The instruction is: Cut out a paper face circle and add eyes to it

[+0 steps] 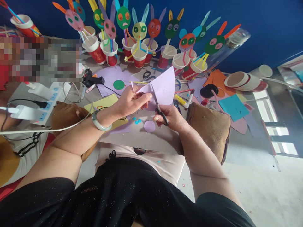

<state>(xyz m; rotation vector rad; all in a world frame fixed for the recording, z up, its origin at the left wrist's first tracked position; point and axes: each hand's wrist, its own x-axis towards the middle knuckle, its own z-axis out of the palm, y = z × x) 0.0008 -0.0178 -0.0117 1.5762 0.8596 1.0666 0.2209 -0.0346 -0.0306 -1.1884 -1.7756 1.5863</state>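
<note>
Right hand (174,117) curled around the black-handled scissors (163,116), whose blades met purple paper (167,84) at its twelve o'clock; the left hand (132,100), at ten, pinched that sheet. Steady blades, with the left turning the paper and its thumb clear of the cutting line, seemed likeliest to give a clean edge. From the right hand, a purple disc (149,126) lay at eight; red cups (139,61) stood at eleven. A brown cushion (208,130) at four and a white cable (47,131) at nine could have hampered the arms.

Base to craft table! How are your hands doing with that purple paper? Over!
Left hand gripping purple paper. Right hand holding scissors against it. Purple circle and blue bits nearby, not blocking.
</note>
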